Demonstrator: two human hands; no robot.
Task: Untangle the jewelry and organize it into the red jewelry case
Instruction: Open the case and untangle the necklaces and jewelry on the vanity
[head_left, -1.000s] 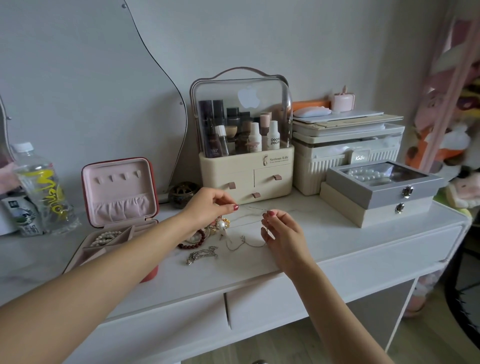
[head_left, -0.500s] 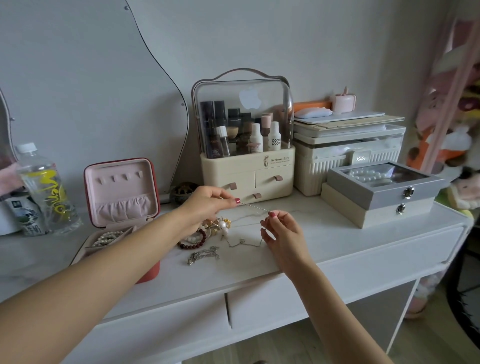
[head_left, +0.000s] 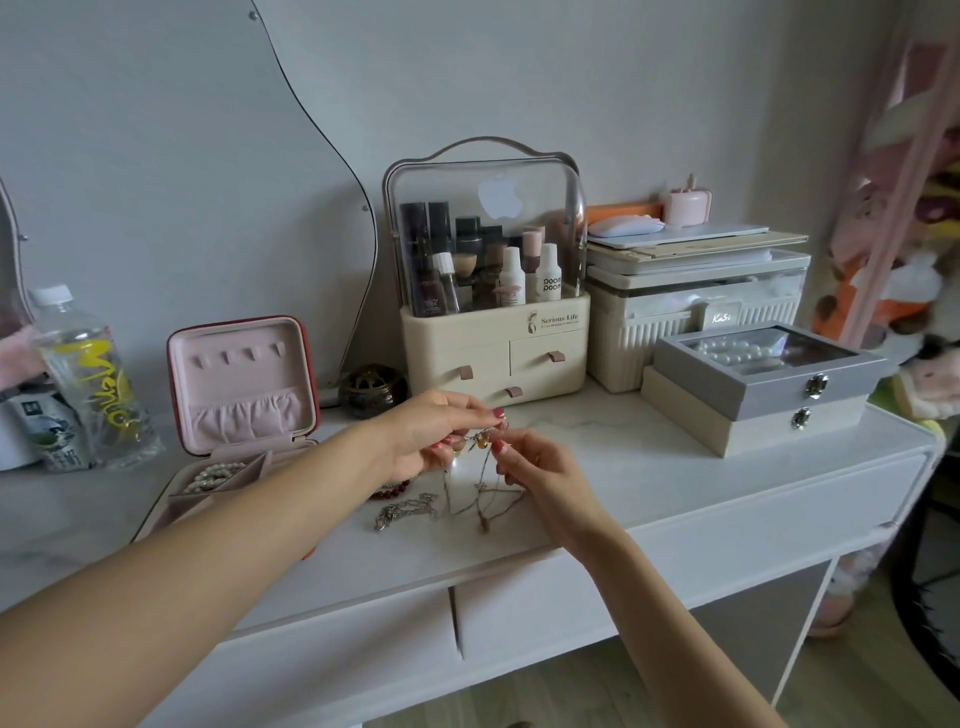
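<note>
Left hand (head_left: 431, 436): fingertips pinch the top of the tangle, raised off the desk.
Right hand (head_left: 540, 467): thumb and forefinger pinch the same tangle, at 3 o'clock of the left hand, nearly touching it.
Tangle (head_left: 480, 441): thin chains (head_left: 485, 493) with a small gold piece hang between both hands; their loose ends lie on the desk (head_left: 649, 467).
Silver chain (head_left: 405, 512): on the desk at 7 o'clock of the tangle.
Red beads (head_left: 392, 488): partly hidden under the left wrist.
Case (head_left: 244, 384): red, lid up, at 9 o'clock of the hands; pearls (head_left: 213, 475) in a front compartment.
Organizer (head_left: 493, 332): at 12 o'clock, behind the hands.
Grey box (head_left: 763, 369): at 2 o'clock, stacked on a beige box.
</note>
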